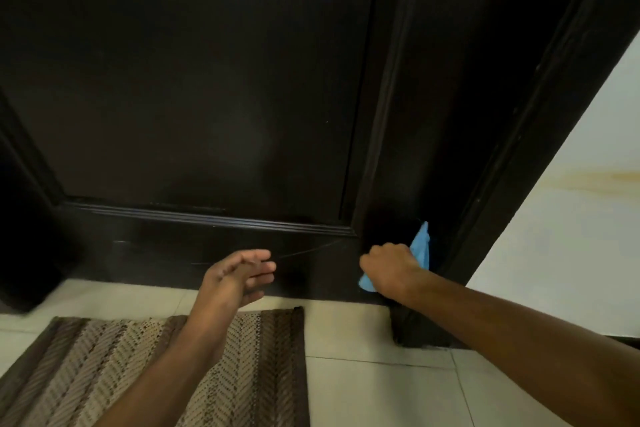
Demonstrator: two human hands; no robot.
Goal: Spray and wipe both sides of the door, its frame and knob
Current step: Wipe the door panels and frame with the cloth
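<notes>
A blue cloth was grasped by the right hand and pressed low against the dark door, near its bottom right corner. The left hand was held released, fingers straight, just before the door's bottom rail, nothing gripped. The frame was seen right of the door, a pale wall beyond it. A striped mat lay on the tiled floor below the door

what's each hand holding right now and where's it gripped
The right hand grips a blue cloth bunched around its middle, ends sticking out above and below, low at the door edge. The left hand is open, holding nothing.
</notes>
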